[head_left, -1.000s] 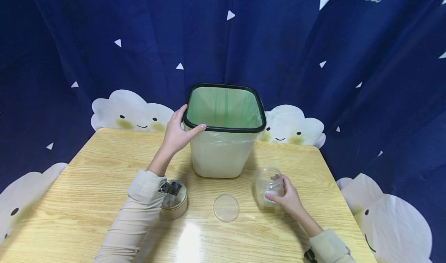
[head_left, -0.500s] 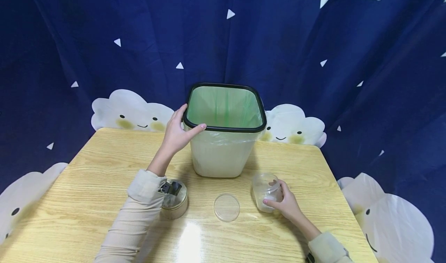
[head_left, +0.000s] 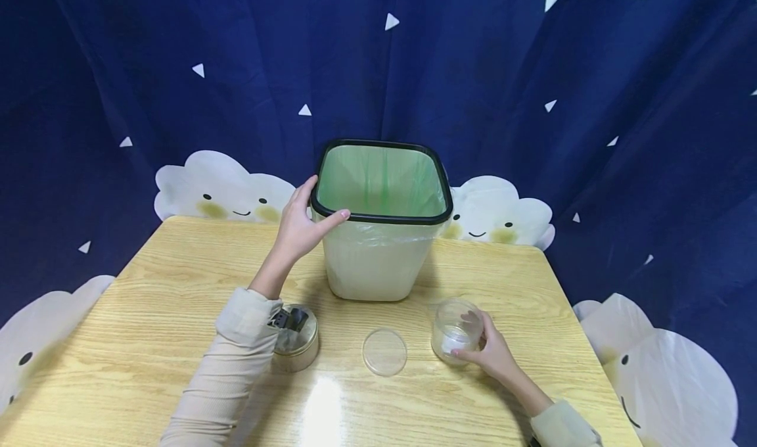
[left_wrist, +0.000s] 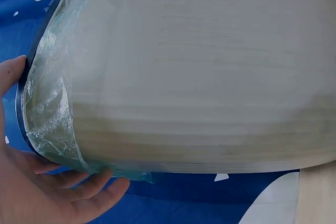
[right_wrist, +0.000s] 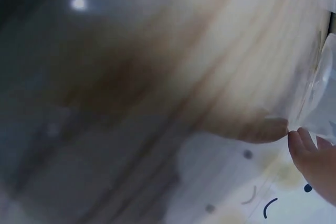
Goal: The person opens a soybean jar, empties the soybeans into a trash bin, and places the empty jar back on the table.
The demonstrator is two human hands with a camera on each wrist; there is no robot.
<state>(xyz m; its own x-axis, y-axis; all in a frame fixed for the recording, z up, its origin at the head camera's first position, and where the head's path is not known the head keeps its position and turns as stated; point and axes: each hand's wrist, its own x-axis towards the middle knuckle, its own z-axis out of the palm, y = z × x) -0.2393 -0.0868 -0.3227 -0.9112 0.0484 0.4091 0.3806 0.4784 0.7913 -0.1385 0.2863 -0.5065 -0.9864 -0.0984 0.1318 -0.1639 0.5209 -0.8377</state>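
Note:
A pale trash bin with a black rim and a thin plastic liner stands on the table. My left hand grips its left front corner, thumb on the rim and fingers along the side, as the left wrist view also shows. My right hand holds a clear round jar from its right side. The jar is near upright, at or just above the tabletop, with something white low in it. A clear round lid lies flat to its left. The right wrist view is mostly blurred, with fingertips at its right edge.
A gold round tin stands on the wooden table, partly under my left wrist. A dark blue curtain with white triangles and cloud faces hangs behind and beside the table.
The jar, tilted before, has come more upright in my right hand and moved slightly toward me. My left hand, the trash bin, the lid and the tin have stayed in place.

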